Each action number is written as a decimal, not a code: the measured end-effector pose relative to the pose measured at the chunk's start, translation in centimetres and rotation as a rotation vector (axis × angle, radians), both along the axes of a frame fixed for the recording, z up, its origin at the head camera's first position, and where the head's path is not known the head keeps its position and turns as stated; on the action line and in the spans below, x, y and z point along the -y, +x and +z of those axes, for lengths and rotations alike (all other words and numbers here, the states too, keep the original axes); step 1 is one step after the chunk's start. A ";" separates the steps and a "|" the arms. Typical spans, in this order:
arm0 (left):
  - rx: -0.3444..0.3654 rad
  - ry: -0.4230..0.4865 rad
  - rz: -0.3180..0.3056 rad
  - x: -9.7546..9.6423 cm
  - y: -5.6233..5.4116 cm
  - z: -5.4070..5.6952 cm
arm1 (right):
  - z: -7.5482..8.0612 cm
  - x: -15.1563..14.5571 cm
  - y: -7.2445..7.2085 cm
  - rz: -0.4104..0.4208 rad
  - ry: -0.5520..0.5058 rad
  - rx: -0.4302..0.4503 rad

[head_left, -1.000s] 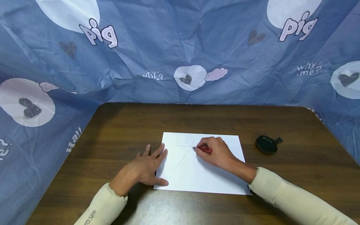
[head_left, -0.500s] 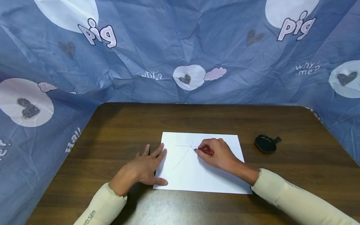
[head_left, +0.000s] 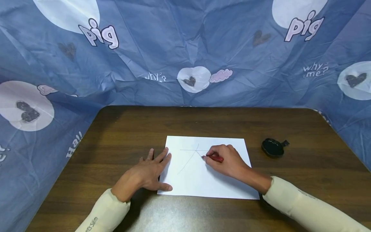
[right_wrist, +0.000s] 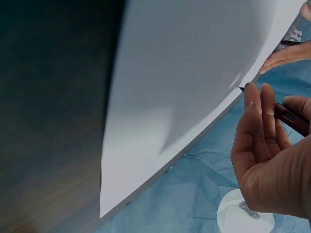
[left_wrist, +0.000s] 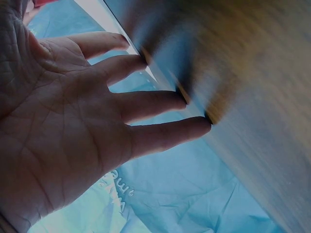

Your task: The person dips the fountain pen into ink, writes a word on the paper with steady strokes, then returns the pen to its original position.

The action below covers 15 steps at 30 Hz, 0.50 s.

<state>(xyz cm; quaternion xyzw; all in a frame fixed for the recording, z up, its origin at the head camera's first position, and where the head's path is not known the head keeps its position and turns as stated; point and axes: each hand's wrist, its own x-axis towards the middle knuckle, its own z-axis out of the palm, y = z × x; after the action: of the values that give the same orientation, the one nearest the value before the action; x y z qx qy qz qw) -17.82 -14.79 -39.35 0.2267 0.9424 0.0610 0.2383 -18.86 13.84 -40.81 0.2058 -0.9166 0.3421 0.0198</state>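
A white sheet of paper (head_left: 191, 183) lies on the brown table, with a few thin drawn lines on its upper left part. My right hand (head_left: 227, 161) pinches a red pen (head_left: 216, 158), its tip at the lower end of a short slanting line. In the right wrist view the dark red pen (right_wrist: 291, 119) shows between thumb and fingers, tip at the paper. My left hand (head_left: 149, 172) rests with spread fingers over the paper's left edge, thumb on its lower left corner. The left wrist view shows the left hand's palm (left_wrist: 63, 111) and straight fingers, fingertips against the tabletop.
A small black pan-shaped dish (head_left: 273, 147) with a short handle stands on the table (head_left: 139, 124) to the right of the paper. A blue printed cloth (head_left: 150, 38) hangs behind the table and down its sides.
My right hand has moved slightly down and right with the pen, and a short slanting line has grown from the crossing of the lines. The left hand stays in place.
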 end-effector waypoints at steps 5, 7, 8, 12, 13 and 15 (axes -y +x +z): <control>-0.004 0.000 -0.001 0.0 -0.1 0.0 | 0.1 -0.3 0.3 0.005 -0.002 0.025; -0.004 0.001 -0.001 0.0 -0.1 0.0 | 0.1 -0.4 0.4 0.005 0.001 0.029; -0.004 0.000 -0.001 0.0 -0.1 0.0 | 0.1 -0.4 0.5 0.005 0.002 0.032; -0.001 0.000 0.002 0.0 -0.1 0.0 | 0.0 -0.8 0.7 0.012 0.006 0.042; 0.000 0.000 0.002 0.0 -0.1 -0.1 | 0.0 -0.9 0.7 0.014 0.003 0.045; -0.001 -0.001 0.001 0.0 -0.1 0.0 | 0.0 -1.1 0.8 0.021 -0.004 0.054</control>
<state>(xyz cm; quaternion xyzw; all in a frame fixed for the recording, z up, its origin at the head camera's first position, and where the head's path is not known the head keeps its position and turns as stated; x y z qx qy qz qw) -17.89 -14.75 -39.40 0.2263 0.9426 0.0604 0.2382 -18.07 14.95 -40.76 0.2063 -0.9139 0.3496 -0.0080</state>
